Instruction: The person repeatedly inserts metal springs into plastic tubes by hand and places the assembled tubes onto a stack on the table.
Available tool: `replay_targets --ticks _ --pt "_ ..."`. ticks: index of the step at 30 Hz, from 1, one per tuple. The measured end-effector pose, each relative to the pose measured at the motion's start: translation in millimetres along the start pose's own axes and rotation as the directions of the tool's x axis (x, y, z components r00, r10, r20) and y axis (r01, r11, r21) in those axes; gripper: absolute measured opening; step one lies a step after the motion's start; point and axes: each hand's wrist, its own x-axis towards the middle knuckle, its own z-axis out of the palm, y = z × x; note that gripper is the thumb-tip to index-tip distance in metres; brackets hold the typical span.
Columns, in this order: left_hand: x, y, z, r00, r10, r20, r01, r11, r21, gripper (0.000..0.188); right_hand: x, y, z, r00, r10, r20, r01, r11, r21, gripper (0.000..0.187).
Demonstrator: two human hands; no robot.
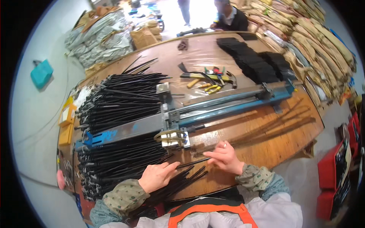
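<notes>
A thin black rod (193, 163) runs between my two hands, low over the wooden table's front side. My left hand (157, 177) has its fingers closed at the rod's left end. The right hand (223, 156) pinches the other end between thumb and fingers. Just beyond them stands a blue and grey metal bench fixture (140, 127) with a brass-coloured ring wheel (170, 136). Loose black rods (182, 183) lie under and beside my left hand. A large stack of similar rods (121, 93), with metal pieces at their left ends, spreads on both sides of the fixture.
Hand tools (211, 79), a hammer among them, lie behind the fixture. Black flat pieces (247, 57) are piled at the far right. Brown strips (277, 127) rest right of my hands. Sacks (308, 41) and red bins (330, 167) stand rightward; a person (232, 19) sits across the table.
</notes>
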Motion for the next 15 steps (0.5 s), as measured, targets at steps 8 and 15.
replay_targets --ticks 8,15 --pt "74 20 -45 0.974 0.185 -0.134 -0.167 0.977 0.13 0.033 1 75 -31 0.99 -0.102 -0.092 0.098 0.994 -0.044 0.061" --pt "167 14 -63 0.965 0.227 -0.133 -0.198 0.958 0.206 0.028 1 111 -106 0.985 0.119 -0.125 -0.147 0.958 -0.247 0.045"
